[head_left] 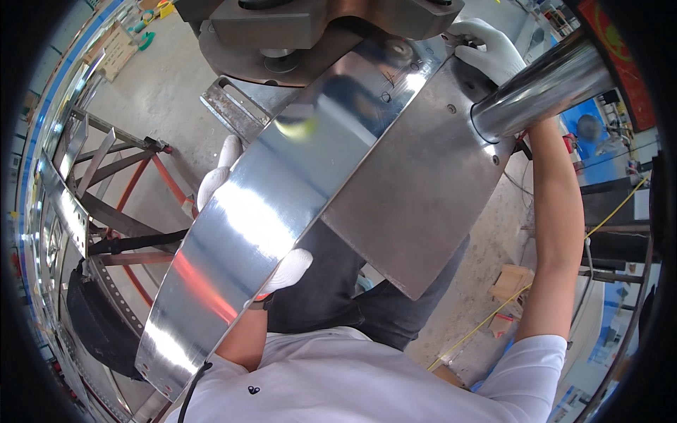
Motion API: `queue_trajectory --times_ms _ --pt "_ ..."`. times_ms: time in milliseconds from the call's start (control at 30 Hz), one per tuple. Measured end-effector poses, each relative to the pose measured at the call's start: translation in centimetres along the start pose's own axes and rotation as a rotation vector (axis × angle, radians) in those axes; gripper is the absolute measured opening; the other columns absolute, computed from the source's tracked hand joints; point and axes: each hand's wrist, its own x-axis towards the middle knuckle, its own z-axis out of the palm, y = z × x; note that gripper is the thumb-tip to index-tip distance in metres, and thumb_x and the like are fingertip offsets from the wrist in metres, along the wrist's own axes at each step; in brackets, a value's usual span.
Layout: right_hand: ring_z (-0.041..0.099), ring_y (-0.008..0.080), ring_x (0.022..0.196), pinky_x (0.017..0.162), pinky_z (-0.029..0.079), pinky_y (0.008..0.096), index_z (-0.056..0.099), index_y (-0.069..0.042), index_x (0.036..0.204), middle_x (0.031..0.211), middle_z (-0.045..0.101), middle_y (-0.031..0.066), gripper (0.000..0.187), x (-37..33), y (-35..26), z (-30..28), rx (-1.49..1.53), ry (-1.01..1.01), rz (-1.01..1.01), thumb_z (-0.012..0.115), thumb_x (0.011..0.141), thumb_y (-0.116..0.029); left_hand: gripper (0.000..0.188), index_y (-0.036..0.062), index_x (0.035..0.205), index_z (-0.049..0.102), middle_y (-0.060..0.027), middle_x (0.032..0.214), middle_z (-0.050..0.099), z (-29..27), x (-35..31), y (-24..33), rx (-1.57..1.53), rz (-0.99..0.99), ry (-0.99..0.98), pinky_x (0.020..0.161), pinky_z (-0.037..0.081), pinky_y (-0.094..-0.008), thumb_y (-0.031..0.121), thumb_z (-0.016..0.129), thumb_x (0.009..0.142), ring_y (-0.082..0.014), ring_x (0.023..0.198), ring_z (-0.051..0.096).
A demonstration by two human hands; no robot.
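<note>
A long, shiny, bent sheet metal strip (282, 176) runs slantwise from the lower left up to a machine. My left hand (290, 270), in a white glove, grips it around its width: the thumb side shows at the near edge and fingertips at the opposite edge, while the palm is hidden beneath. Reaching around behind a chrome post (543, 84), my gloved right hand (493, 53) has its fingers curled at the strip's far end. A flat grey steel plate (416, 190) lies along the strip's right edge. Small marks are drawn near the strip's upper end.
The heavy machine head (268, 25) overhangs the strip's far end. Beside it sits a slotted metal bracket (236, 109). A metal frame with red legs (159, 176) stands at left. Wooden blocks (511, 282) and a yellow cord (486, 321) lie on the floor at right.
</note>
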Motion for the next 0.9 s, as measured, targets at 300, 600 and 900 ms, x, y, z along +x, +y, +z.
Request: queue_trajectory --times_ms 300,600,900 --pt "0.068 0.0168 0.118 0.112 0.050 0.0342 0.074 -0.002 0.132 0.121 0.073 0.0056 0.038 -0.5 -0.9 -0.5 0.100 -0.092 0.046 0.075 0.096 -0.011 0.133 0.0114 0.172 0.027 -0.0299 0.179 0.027 1.6 -2.7 0.4 -0.465 -0.128 0.239 0.129 0.040 -0.0599 0.057 0.103 0.073 -0.0446 0.163 0.035" --pt "0.069 0.0132 0.114 0.108 0.053 0.0325 0.076 -0.004 0.131 0.120 0.075 0.0024 0.035 -0.6 -0.5 -0.6 0.117 -0.128 0.067 0.076 0.096 -0.009 0.132 0.0135 0.171 0.028 -0.0300 0.179 0.028 2.0 -2.8 0.5 -0.641 -0.150 0.263 0.129 0.041 -0.0598 0.053 0.105 0.071 -0.0451 0.164 0.034" --pt "0.072 0.0140 0.110 0.106 0.054 0.0321 0.073 -0.002 0.132 0.118 0.076 0.0046 0.036 -0.2 -0.3 -0.6 0.169 -0.164 0.048 0.076 0.097 -0.009 0.133 0.0122 0.171 0.027 -0.0316 0.178 0.028 1.8 -3.0 0.7 -0.595 -0.143 0.262 0.128 0.043 -0.0583 0.056 0.104 0.072 -0.0453 0.163 0.035"
